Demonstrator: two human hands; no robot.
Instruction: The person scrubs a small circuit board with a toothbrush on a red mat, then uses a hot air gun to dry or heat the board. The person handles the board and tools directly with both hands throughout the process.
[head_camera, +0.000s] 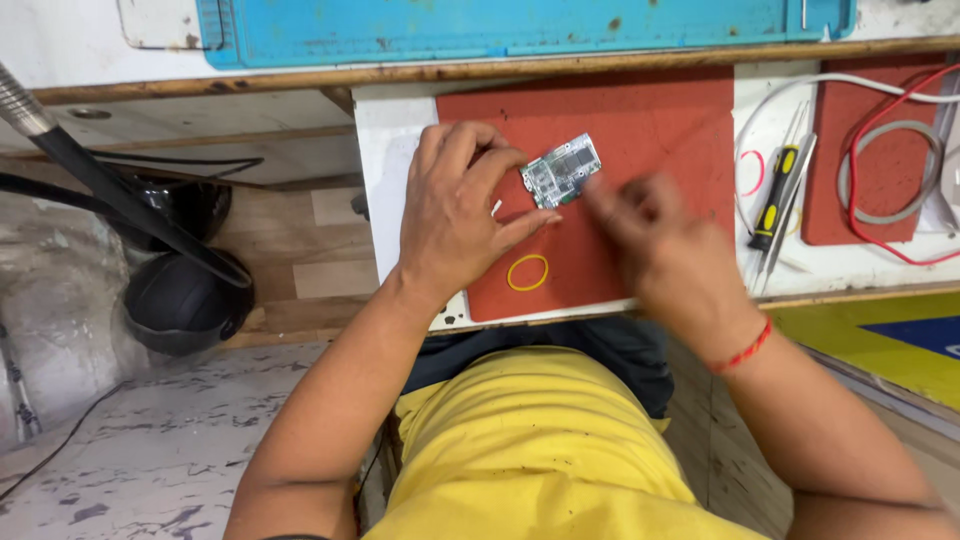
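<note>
Circuit board (561, 170), small and green-grey, sits pinched at its left edge between the thumb and fingers of the left hand (458, 205), above the red mat (650, 130); the right hand (665, 245) just right of it is blurred, so I cannot tell its grip. Largest is the white bench (385, 150) with wooden edging, then the mat, a black-and-yellow screwdriver (773, 200), a yellow rubber band (527, 272).

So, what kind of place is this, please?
Probably a small electronics repair bench. The left hand holds a small circuit board over a red work mat; the blurred right hand is beside it. A yellow-handled screwdriver and loose wires lie to the right.
</note>
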